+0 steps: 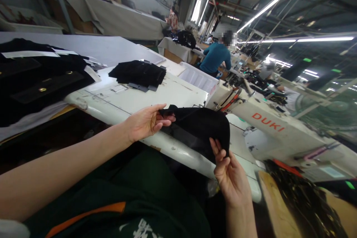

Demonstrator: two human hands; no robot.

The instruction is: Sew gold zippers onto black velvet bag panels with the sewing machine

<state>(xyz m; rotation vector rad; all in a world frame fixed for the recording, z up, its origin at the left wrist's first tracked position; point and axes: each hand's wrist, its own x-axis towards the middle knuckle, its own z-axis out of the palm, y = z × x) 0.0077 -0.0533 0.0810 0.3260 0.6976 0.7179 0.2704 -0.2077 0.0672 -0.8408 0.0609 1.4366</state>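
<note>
A black fabric piece (pixel 203 121) is stretched between my two hands, in front of the sewing machine (pixel 267 122). Its left end is pinched in the fingers of my left hand (pixel 149 122). My right hand (pixel 230 173) grips the lower right edge, fingertips on the cloth. The piece hangs over the front edge of the white sewing table (pixel 178 98), its right part curving over. Behind my left hand, a stack of black cut pieces (pixel 139 74) lies on the table.
Larger black pieces with gold-coloured fittings (pixel 41 78) are piled at the left. A white plastic bin (pixel 196 78) stands behind the table. Dark shiny material (pixel 304 197) lies at the lower right. A person in a teal top (pixel 216 59) sits further back.
</note>
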